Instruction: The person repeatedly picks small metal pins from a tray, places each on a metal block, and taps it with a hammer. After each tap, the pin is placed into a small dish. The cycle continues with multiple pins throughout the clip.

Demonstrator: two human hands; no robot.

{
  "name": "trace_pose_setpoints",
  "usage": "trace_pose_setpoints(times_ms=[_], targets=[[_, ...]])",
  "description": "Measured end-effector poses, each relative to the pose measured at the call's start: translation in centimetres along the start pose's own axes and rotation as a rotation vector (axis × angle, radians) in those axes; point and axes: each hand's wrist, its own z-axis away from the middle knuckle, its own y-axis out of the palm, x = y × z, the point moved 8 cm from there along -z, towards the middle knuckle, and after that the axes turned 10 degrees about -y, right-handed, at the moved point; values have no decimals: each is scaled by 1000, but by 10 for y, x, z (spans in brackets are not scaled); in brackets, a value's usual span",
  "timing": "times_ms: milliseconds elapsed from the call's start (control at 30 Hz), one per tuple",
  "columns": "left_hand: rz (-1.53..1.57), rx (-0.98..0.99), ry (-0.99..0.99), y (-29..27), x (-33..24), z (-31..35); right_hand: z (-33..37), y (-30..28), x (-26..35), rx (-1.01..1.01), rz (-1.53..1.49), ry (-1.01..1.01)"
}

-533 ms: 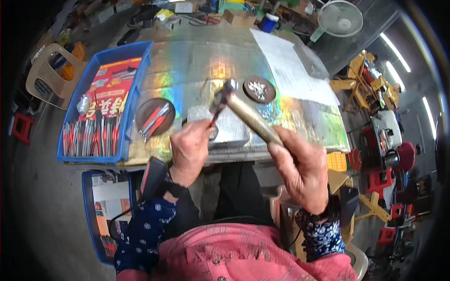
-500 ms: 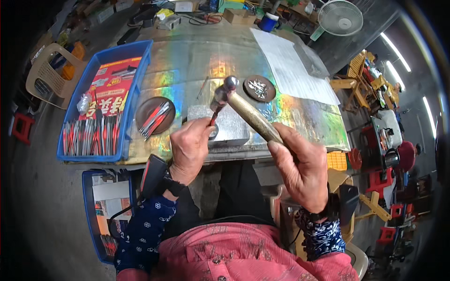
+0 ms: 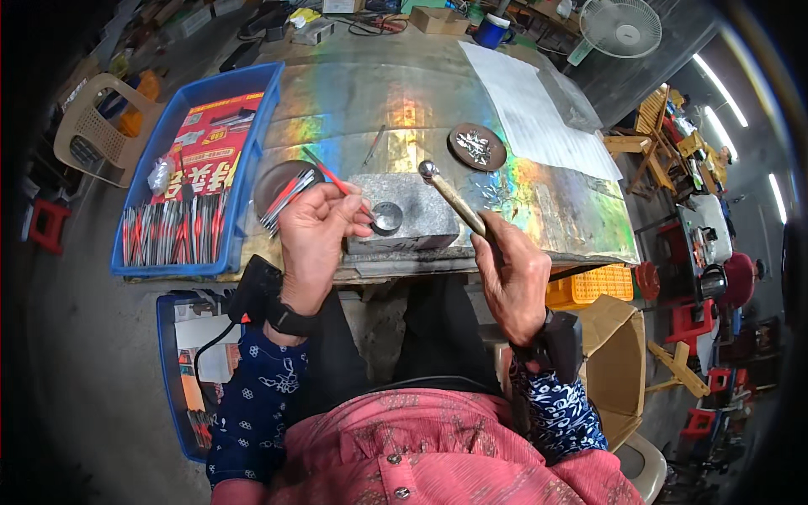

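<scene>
My left hand (image 3: 313,236) is closed on a slim red stick with a dark end (image 3: 326,172), tilted up and to the left. The stick's lower end lies near a small round metal cup (image 3: 386,217) on a speckled grey block (image 3: 427,204). In my right hand (image 3: 515,273) is a ball-peen hammer (image 3: 456,200), gripped by its wooden handle, head raised over the block's right part. Behind my left hand, a brown dish (image 3: 269,178) holds several slim red, black and grey sticks. Another brown dish (image 3: 455,154) holds small silvery pieces.
A blue tray (image 3: 268,105) with rows of slim sticks and red printed card stands at left. White sheets (image 3: 539,118) lie at the right. Small shiny bits (image 3: 497,195) lie by the block. Below the table edge are a yellow crate (image 3: 593,286) and a cardboard box (image 3: 619,362).
The hammer head has moved right, away from the red stick. My left hand has shifted left, and the stick now tilts up to the left. My right hand has moved slightly left and down.
</scene>
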Motion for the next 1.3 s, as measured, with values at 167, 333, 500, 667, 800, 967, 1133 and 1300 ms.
trace_pose_setpoints(times_ms=[167, 333, 500, 667, 800, 967, 1133, 1300], targets=[[60, -45, -76, -17, -2, 3, 14, 26, -12, 94, 145, 43], [-269, -163, 25, -44, -15, 9, 27, 45, -14, 103, 199, 42], [-1098, -374, 371, -56, -47, 20, 33, 62, -16, 152, 167, 100], [-1624, -386, 413, -47, -31, 14, 32, 69, -16, 169, 136, 113], [-1766, -362, 432, -48, -19, 8, 31, 66, -16, 169, 94, 122], [-1796, -391, 442, -49, -17, 5, 31, 66, -17, 205, 116, 152], [-1656, -484, 548, -54, -47, 27, 29, 67, -16, 253, 112, 141], [-1717, -684, 474, -100, -90, 30, 30, 67, -15, 251, 118, 129]])
